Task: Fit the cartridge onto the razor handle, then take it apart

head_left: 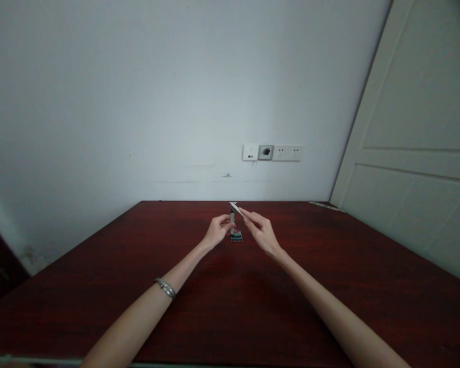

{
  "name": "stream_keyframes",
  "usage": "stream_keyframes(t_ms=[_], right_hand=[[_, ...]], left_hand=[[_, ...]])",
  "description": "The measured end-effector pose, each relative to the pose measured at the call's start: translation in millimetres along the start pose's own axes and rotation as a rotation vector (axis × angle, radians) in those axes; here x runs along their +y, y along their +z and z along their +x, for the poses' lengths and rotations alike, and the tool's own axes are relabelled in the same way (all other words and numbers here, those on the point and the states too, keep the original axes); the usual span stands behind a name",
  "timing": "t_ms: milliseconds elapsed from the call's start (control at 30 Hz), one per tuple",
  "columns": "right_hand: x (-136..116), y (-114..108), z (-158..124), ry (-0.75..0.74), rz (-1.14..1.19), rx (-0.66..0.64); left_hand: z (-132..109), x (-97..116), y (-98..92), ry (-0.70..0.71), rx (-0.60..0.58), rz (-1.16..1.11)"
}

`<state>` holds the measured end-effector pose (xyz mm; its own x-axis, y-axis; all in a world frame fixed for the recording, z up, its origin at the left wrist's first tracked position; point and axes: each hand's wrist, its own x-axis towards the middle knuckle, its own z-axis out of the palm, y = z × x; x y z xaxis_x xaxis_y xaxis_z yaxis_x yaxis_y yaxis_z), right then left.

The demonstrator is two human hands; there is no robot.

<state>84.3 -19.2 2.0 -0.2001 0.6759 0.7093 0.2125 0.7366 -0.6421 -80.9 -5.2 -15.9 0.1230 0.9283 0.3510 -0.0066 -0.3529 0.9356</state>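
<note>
you are holding a small stand near the far middle of the dark red bench; its grey post is standing upright, and its dark blue-green base is sitting low, slightly to the right of the post, seemingly resting on the wood; a thin white piece is slanting down to the right from the top of the post; your left hand is pinching the post from the left, thumb and fingers nearly meeting around it; your right hand is gripping the lower right end of the white piece, its thumb and fingertips lying close together; a silvery bracelet is circling your left wrist, and both forearms are slanting inward from the near edge; behind the bench a pale wall is rising, with a row of sockets and a grey-framed plate showing just above and right of your hands; a pale panelled door is standing on the right.
</note>
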Motion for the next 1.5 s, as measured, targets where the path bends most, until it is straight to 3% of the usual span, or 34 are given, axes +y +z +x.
stream_keyframes(t_ms=[167,367,500,633,833,967,1133,1333,1500], right_hand=[[12,-3,5,0.083,0.024,0.164],[20,-2,4,0.100,0.072,0.058],[19,-5,4,0.061,0.040,0.084],[23,-7,5,-0.011,-0.105,0.166],[18,-2,1,-0.098,-0.221,0.134],[17,0,1,-0.111,-0.223,0.084],[22,-2,2,-0.073,-0.215,0.154],[17,4,-1,-0.103,-0.164,0.099],[21,1,1,-0.062,-0.168,0.160]], left_hand=[[2,-2,-2.6,0.002,0.044,0.074],[3,-3,-3.8,0.003,0.046,0.096],[4,-6,-5.2,0.005,0.082,0.128],[4,-7,-3.6,0.104,0.188,0.316],[2,-6,1.4,0.200,0.275,0.557],[2,-6,1.6,0.224,0.280,0.602],[2,-7,1.6,0.230,0.282,0.609],[1,-7,0.6,0.227,0.279,0.637],[2,-8,-0.8,0.243,0.267,0.628]])
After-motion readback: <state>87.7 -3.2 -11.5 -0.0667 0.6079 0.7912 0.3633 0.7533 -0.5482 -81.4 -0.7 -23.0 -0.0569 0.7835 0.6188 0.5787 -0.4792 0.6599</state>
